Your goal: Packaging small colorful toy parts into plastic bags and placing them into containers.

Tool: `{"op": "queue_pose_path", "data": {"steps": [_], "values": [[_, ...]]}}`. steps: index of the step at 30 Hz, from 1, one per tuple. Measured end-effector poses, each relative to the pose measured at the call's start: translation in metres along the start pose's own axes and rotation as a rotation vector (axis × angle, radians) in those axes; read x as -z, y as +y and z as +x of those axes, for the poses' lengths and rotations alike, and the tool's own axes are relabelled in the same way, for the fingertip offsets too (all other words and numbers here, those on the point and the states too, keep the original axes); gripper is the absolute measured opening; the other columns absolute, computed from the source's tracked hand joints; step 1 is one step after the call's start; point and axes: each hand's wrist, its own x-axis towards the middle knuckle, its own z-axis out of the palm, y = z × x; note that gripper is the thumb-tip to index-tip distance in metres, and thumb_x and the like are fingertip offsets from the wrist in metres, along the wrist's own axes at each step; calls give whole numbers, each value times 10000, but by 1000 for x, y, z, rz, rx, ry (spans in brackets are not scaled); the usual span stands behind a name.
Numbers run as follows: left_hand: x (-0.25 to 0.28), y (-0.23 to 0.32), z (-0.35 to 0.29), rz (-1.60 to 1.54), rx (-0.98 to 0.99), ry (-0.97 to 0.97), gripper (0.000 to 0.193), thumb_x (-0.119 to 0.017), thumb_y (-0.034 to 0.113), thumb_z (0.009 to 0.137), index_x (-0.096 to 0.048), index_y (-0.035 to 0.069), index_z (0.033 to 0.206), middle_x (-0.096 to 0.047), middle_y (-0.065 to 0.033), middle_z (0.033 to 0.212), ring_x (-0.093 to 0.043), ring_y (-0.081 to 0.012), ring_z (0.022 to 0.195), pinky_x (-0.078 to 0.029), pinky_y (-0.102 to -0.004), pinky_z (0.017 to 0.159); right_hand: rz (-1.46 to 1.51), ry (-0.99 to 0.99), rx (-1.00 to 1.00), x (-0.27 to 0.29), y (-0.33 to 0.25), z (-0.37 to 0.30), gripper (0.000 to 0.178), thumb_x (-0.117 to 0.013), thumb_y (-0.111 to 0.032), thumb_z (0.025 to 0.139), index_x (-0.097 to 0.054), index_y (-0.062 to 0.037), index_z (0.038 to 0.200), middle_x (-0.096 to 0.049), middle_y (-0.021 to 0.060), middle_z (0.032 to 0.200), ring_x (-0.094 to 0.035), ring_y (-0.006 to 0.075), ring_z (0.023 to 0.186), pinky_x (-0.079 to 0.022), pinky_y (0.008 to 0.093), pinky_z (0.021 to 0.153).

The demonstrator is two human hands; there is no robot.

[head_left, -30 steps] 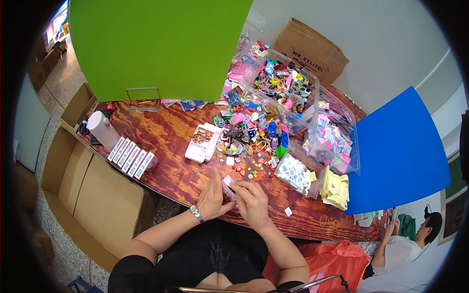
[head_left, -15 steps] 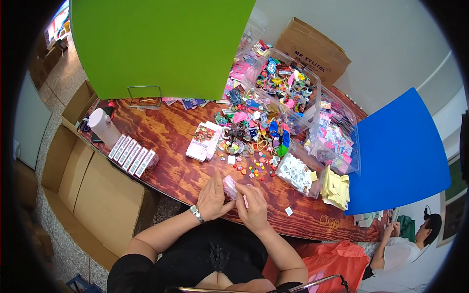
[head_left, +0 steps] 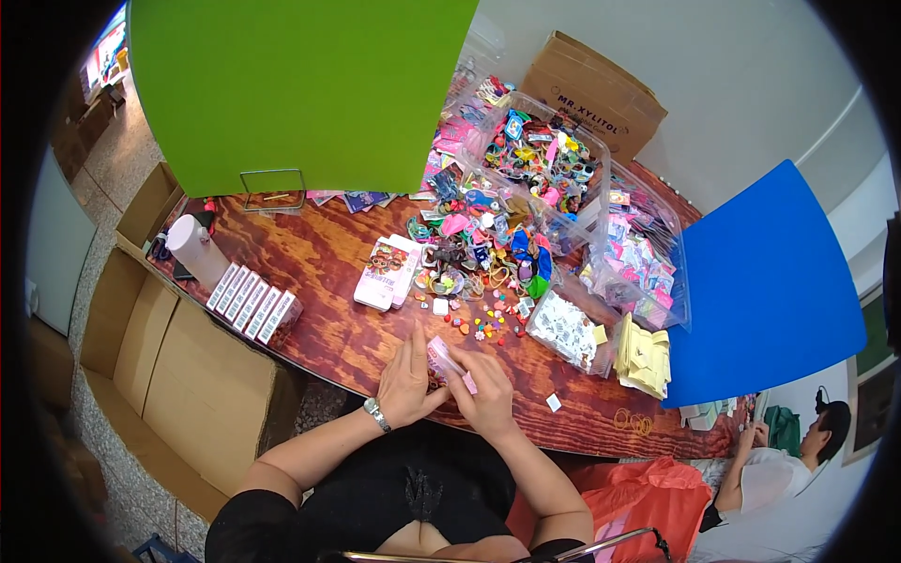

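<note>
At the table's near edge, a small pink box (head_left: pixel 438 353) stands between my hands. My left hand (head_left: pixel 405 385) is held along its left side, fingers straight and together, thumb toward me. My right hand (head_left: pixel 484 391) grips the box from the other side with bent fingers that cover part of it. Just beyond lie pink-and-white printed boxes (head_left: pixel 383 273), overlapping. To their right spreads a heap of small colourful trinkets (head_left: pixel 474 253), with tiny coloured charms (head_left: pixel 483 328) scattered in front.
Several upright boxes (head_left: pixel 253 303) line the left table edge beside a whitish cup (head_left: pixel 194 247). Clear bins (head_left: pixel 601 178), a tub of white packets (head_left: pixel 566 328) and yellow slips (head_left: pixel 644 361) stand right. Green (head_left: pixel 300 94) and blue (head_left: pixel 765 291) panels border the table; a co-worker (head_left: pixel 774 469) sits right.
The fingers of my right hand have shifted slightly along the pink box. Both hands stay in nearly the same place; the whole view has moved a little.
</note>
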Motion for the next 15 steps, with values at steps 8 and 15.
{"op": "queue_pose_path", "data": {"steps": [8,15], "values": [[-1,0,0,6,-46,-11,1149,-795,260,739,-60,-165,1514,-512,-302,1158,-545,-446,1000,-488,-500,866,33,-64,20,-21,8,-2,476,-675,-52,917,-563,18,1374,-595,244,1346,-615,378,1212,-504,421,1005],[2,-4,-7,0,-28,-45,1196,-804,281,739,-12,-168,1515,-482,-342,1221,-529,-469,1070,-470,-498,940,83,-84,-18,-26,7,-6,410,-593,-10,957,-573,20,1366,-592,239,1363,-595,365,1258,-483,401,1040]]}}
